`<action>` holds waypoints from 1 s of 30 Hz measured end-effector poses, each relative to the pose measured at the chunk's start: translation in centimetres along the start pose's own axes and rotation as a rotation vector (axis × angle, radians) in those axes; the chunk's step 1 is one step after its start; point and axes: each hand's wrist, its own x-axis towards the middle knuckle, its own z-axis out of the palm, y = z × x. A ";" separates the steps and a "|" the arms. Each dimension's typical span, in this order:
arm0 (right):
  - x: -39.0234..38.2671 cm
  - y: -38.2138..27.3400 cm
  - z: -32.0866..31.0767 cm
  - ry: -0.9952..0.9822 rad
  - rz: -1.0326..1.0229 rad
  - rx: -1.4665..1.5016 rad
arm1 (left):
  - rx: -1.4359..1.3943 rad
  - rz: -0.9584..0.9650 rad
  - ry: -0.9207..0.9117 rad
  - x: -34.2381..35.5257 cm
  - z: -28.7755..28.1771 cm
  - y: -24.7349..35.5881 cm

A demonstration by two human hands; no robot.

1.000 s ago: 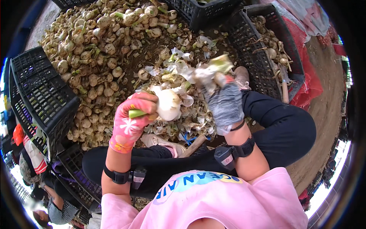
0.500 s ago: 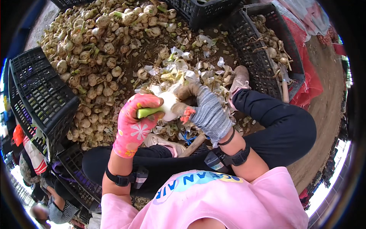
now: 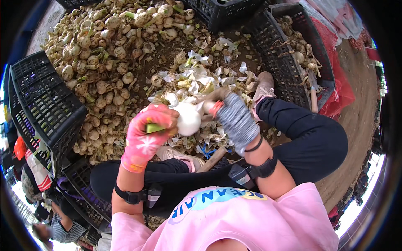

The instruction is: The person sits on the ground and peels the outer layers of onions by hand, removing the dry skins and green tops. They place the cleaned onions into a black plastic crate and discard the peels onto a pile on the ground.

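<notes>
A white garlic bulb (image 3: 189, 120) is held over the litter of skins in front of me. My left hand (image 3: 150, 129), in a pink flowered glove, is closed around its short green stem (image 3: 155, 128). My right hand (image 3: 230, 115), in a grey knit glove with brown-stained fingers, is closed at the far right side of the bulb. Pale garlic skin (image 3: 199, 108) stretches between the bulb and these fingers, which are slightly blurred. The bulb's exposed face looks smooth and clean.
A large heap of unpeeled garlic (image 3: 104, 62) lies to the left. Peeled skins (image 3: 201, 79) cover the ground ahead. Black crates stand at left (image 3: 46, 100) and far right (image 3: 276, 50), the right one holding garlic bulbs. A wooden handle (image 3: 212, 160) lies by my shoe. Another person (image 3: 63, 226) sits at lower left.
My right hand has moved a little to the right, drawing skin off the bulb. More of the bulb's white surface shows, and my left hand has turned slightly with the stem.
</notes>
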 end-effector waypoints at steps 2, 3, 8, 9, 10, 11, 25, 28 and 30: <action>0.2 -0.1 -1.0 -0.088 0.190 0.147 | -0.442 -0.074 0.038 -0.4 -0.4 -0.5; 0.2 -0.6 -1.0 -0.133 0.283 0.222 | -0.543 -0.092 0.021 -0.2 -0.7 -0.5; -1.0 -1.2 0.8 -0.290 -0.033 0.579 | -0.815 -0.278 0.471 0.3 -0.3 -1.1; -1.1 -2.7 1.0 -0.281 -0.092 0.726 | -0.837 -0.329 0.490 -0.1 -1.2 -2.6; -1.2 -3.5 1.0 -0.268 -0.153 0.872 | -0.846 -0.346 0.513 -0.2 -1.3 -3.1; -1.1 -3.6 0.4 -0.135 -0.264 0.478 | -0.854 -0.363 0.535 -0.3 -1.3 -3.4; -0.2 0.2 0.2 -0.198 0.003 -0.173 | -0.619 0.188 0.026 10.5 -0.6 6.7; -0.3 -0.1 0.1 -0.146 0.042 -0.058 | -0.069 0.030 0.172 12.9 -3.3 3.1; 0.0 1.0 0.0 -0.202 0.038 -0.063 | 0.326 -0.204 0.147 12.5 -6.7 -3.8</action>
